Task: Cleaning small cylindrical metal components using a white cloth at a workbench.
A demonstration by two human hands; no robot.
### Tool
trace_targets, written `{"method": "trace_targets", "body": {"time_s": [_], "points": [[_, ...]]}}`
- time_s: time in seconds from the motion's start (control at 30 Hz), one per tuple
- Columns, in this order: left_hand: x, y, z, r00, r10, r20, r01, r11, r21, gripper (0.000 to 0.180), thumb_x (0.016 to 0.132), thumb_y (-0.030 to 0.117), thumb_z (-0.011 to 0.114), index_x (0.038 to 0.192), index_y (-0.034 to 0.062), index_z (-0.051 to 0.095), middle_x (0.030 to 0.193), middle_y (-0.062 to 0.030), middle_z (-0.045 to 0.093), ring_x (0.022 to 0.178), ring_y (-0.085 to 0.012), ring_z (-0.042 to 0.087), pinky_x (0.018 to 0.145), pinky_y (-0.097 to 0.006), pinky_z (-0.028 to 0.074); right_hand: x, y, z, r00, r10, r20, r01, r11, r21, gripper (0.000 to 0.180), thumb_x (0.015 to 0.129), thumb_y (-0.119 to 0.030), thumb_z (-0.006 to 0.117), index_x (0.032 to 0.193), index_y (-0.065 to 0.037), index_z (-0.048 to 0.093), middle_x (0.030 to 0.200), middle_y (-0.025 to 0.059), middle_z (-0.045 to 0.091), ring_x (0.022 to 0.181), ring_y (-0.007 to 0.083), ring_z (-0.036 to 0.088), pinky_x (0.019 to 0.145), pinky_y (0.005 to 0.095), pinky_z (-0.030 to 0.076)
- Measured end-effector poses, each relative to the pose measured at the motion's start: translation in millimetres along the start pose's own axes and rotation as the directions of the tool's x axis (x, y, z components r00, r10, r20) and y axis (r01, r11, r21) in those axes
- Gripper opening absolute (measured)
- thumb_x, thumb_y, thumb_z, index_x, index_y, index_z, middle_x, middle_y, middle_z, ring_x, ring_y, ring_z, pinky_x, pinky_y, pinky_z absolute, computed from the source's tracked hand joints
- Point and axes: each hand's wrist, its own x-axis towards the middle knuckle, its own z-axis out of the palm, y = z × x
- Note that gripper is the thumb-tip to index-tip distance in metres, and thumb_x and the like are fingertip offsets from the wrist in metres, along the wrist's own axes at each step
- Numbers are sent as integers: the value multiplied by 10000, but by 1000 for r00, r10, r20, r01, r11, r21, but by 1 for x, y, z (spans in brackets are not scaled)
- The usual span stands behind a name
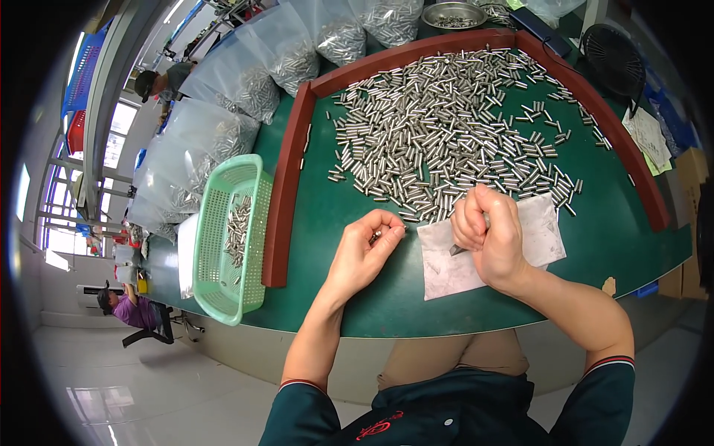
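Note:
My left hand (358, 254) is curled just above the green table, left of the white cloth. Between its thumb and fingers shows a bit of shiny metal, apparently small metal pins (375, 236) like those in the pile. My right hand (492, 236) makes a fist over the stained white cloth (445, 278). From the bottom of that fist pokes the dark grey tip of a slim object (456, 250); the rest is hidden by the fingers. Beyond both hands spreads a large pile of short silver metal pins (439, 134).
Dark red wooden rails (286, 193) border the green table (327, 297). Left of them stands a light green perforated basket (216, 290) with some pins inside. Clear bags of pins (294, 63) line the far left, a metal bowl (454, 16) the back, a black fan (613, 59) the right.

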Motion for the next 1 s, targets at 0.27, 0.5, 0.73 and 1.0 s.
{"method": "trace_targets", "body": {"time_s": [0.27, 0.5, 0.73, 1.0], "points": [[7, -2, -10, 974, -132, 182, 222, 691, -688, 94, 885, 133, 474, 854, 45, 480, 716, -22, 468, 502, -41, 258, 437, -179, 226, -1, -2, -1, 1000, -1, 1, 1, 1000, 13, 368, 876, -184, 314, 523, -84, 289, 451, 5, 307, 407, 74, 231, 390, 227, 206], [7, -4, -12, 969, -126, 211, 242, 623, -744, 87, 889, 130, 468, 869, 49, 493, 725, -32, 473, 499, -35, 252, 433, -166, 216, 0, -1, -1, 1000, -2, -2, 2, 1000, 15, 374, 881, -205, 322, 528, -84, 293, 453, 4, 306, 408, 72, 232, 391, 226, 204], [8, -3, -12, 963, -125, 241, 267, 587, -764, 98, 881, 147, 490, 872, 51, 508, 723, -27, 482, 492, -36, 252, 434, -165, 220, -1, -2, 0, 1000, -6, -2, 6, 1000, 17, 378, 884, -211, 325, 529, -84, 295, 456, 4, 308, 410, 71, 231, 390, 226, 200], [8, -5, -11, 961, -103, 257, 268, 580, -769, 101, 879, 150, 495, 871, 50, 507, 718, -25, 487, 491, -36, 252, 437, -167, 222, -1, -1, 0, 1000, -2, -3, 2, 1000, 27, 382, 885, -217, 330, 529, -84, 296, 454, 4, 308, 407, 71, 228, 388, 227, 198]]}}
